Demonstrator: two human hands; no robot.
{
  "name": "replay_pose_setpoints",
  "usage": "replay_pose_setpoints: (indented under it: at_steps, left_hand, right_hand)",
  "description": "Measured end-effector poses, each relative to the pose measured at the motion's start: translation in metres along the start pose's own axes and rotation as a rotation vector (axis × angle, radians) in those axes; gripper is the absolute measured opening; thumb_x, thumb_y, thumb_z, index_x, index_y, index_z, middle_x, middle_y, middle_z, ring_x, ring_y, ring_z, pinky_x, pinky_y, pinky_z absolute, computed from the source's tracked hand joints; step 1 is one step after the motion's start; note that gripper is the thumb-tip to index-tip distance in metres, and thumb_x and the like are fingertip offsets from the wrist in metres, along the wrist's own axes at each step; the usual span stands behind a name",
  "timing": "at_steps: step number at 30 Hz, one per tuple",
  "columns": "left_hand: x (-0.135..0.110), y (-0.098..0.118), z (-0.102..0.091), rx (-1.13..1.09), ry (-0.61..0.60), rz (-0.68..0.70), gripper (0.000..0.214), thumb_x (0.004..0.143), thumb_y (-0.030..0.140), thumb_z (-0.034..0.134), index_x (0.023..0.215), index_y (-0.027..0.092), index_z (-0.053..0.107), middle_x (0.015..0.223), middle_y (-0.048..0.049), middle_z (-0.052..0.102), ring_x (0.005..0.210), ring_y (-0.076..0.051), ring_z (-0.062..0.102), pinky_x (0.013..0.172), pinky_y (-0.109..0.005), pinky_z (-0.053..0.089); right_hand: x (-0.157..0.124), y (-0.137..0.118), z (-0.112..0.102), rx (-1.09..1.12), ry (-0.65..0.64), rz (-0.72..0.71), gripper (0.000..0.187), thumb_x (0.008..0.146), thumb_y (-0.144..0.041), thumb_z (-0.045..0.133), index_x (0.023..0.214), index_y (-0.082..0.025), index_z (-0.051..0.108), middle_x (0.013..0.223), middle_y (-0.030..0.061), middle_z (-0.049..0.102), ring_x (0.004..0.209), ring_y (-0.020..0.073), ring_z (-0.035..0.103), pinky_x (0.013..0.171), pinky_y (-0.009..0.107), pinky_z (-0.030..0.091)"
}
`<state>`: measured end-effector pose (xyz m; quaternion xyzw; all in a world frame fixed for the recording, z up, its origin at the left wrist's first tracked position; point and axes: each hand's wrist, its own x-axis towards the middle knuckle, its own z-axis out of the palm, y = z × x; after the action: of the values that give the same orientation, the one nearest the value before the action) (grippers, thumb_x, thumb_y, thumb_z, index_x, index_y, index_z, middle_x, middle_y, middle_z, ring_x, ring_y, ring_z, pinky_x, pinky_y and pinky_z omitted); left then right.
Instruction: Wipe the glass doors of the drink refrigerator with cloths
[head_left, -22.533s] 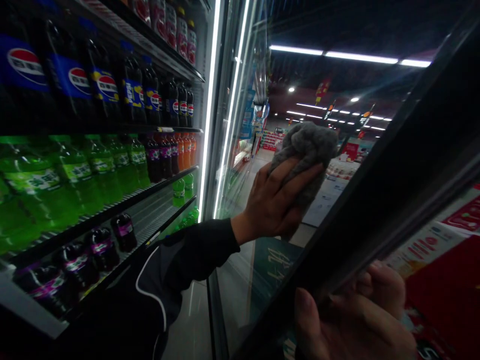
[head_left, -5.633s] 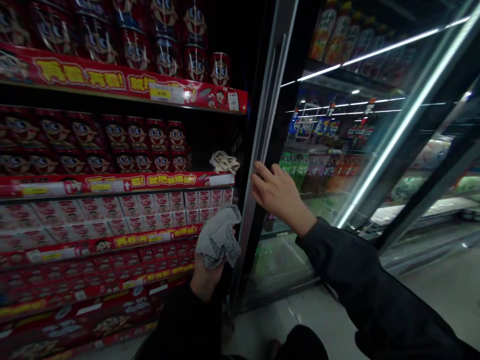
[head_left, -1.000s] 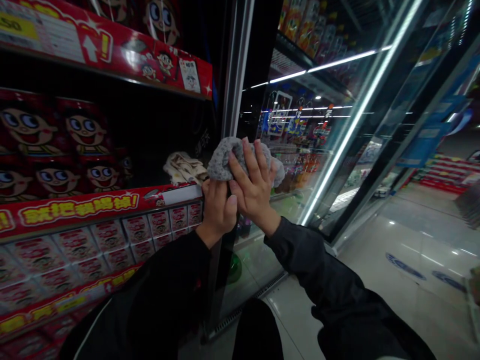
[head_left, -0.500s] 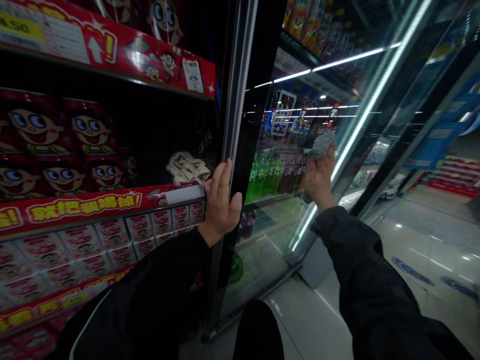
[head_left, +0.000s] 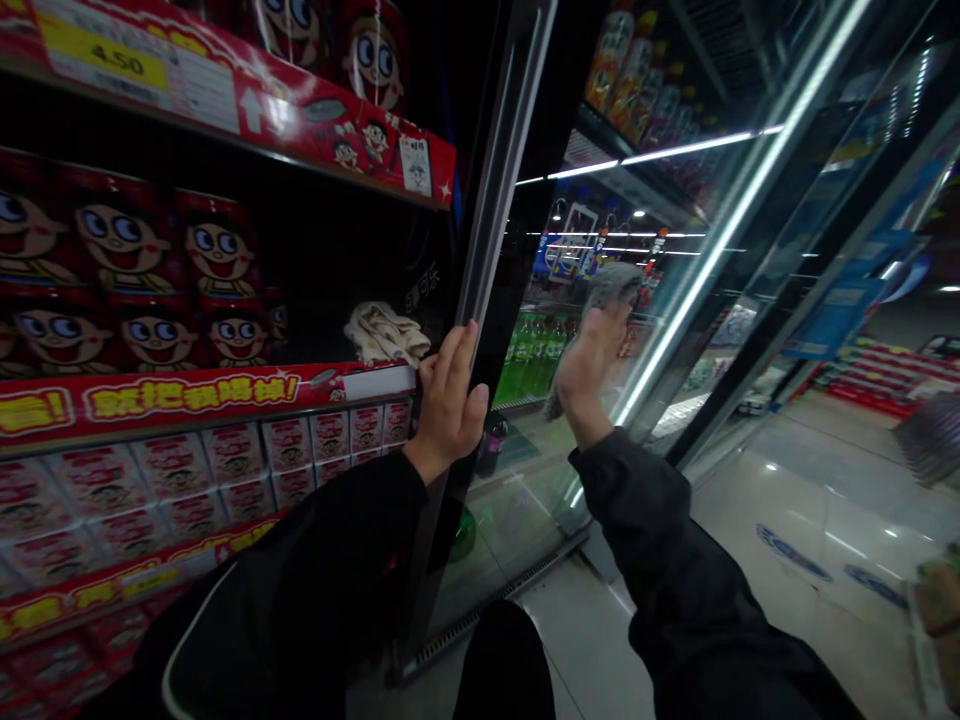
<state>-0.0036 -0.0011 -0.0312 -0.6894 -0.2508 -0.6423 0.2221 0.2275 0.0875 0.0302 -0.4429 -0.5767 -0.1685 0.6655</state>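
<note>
My left hand [head_left: 448,405] rests against the metal edge [head_left: 499,180] of a glass cooler door, fingers stretched upward and thumb apart. Under my right hand [head_left: 592,370] is a grey cloth [head_left: 619,283], pressed flat on the glass pane [head_left: 525,490]; it shows above the fingers and beside the palm, the rest being covered. The right hand is slightly blurred. A crumpled cream cloth [head_left: 386,333] lies on the shelf just left of my left hand.
Red cans with cartoon faces [head_left: 120,235] and small cartons [head_left: 240,455] fill the shelves at left. Green bottles [head_left: 536,345] show through the glass. Tiled floor [head_left: 787,480] spreads at right, with shelving [head_left: 892,360] beyond. My knee [head_left: 506,660] is below.
My right hand has moved left with the grey cloth across the glass. My left hand stays at the door edge. The whole view has shifted slightly.
</note>
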Motion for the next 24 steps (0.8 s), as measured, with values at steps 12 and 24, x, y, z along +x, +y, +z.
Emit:
replay_pose_setpoints:
  at_steps: [12,24]
  left_hand:
    - [-0.002,-0.006,0.003,-0.024,0.041,0.053,0.064,0.119,0.049,0.027,0.178,0.026,0.029,0.177,-0.0139,0.050,0.163,-0.030,0.048,0.126,-0.043,0.037]
    - [0.000,-0.001,0.001,0.045,0.015,0.008,0.069,0.118,0.050,0.028,0.181,0.023,0.018,0.172,-0.0188,0.054,0.157,-0.030,0.055,0.121,-0.043,0.040]
  right_hand:
    - [-0.075,-0.024,-0.003,-0.023,-0.126,-0.869,0.053,0.108,-0.048,0.044,0.158,-0.043,0.061,0.178,-0.0010,0.049,0.174,0.0304,0.031,0.140,0.061,0.027]
    - [0.003,0.122,-0.046,-0.053,-0.074,0.063,0.063,0.101,-0.047,0.041,0.155,-0.019,0.058,0.179,0.0183,0.042,0.173,0.0299,0.029,0.143,0.062,0.018]
